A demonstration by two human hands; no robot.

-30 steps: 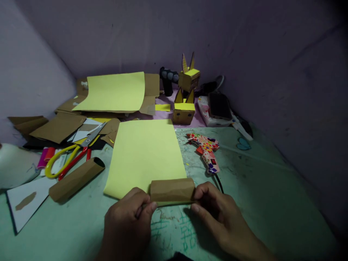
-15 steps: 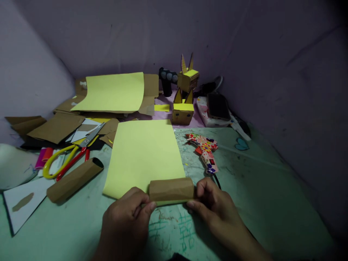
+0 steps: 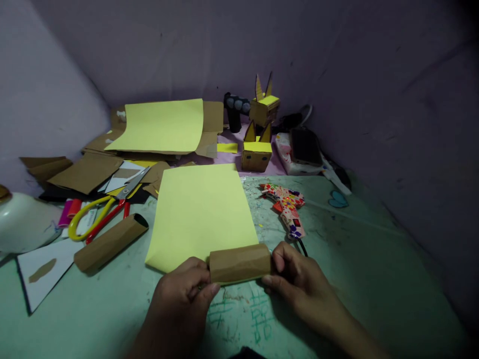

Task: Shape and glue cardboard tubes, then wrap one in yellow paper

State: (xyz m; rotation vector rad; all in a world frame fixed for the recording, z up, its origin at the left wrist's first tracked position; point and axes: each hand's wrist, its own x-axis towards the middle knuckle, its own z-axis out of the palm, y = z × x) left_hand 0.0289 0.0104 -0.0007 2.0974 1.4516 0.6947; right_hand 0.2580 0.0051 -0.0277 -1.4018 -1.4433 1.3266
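Note:
A brown cardboard tube (image 3: 240, 264) lies crosswise over the near edge of a yellow sheet of paper (image 3: 202, 209). My left hand (image 3: 183, 294) pinches at its left end, thumb and fingers closed at the paper's edge. At the right end, my right hand (image 3: 299, 279) has its fingers curled and its thumb beneath, also closed there. A thin yellow strip of the sheet shows below the tube. The sheet's near left corner curls up slightly. How far the fingertips reach into the tube's ends is hidden.
A second cardboard tube (image 3: 112, 244), scissors (image 3: 108, 209) and cardboard scraps (image 3: 86, 172) lie on the left. A flowered glue gun (image 3: 286, 209) with a black cord is on the right. Behind stand eared cardboard boxes (image 3: 256, 158), another yellow sheet (image 3: 160, 125) and a phone (image 3: 305, 146).
The view has shifted slightly, so everything sits a little further right. The tube has tilted a little, its right end higher, and less yellow paper shows beneath it. Both hands keep their hold.

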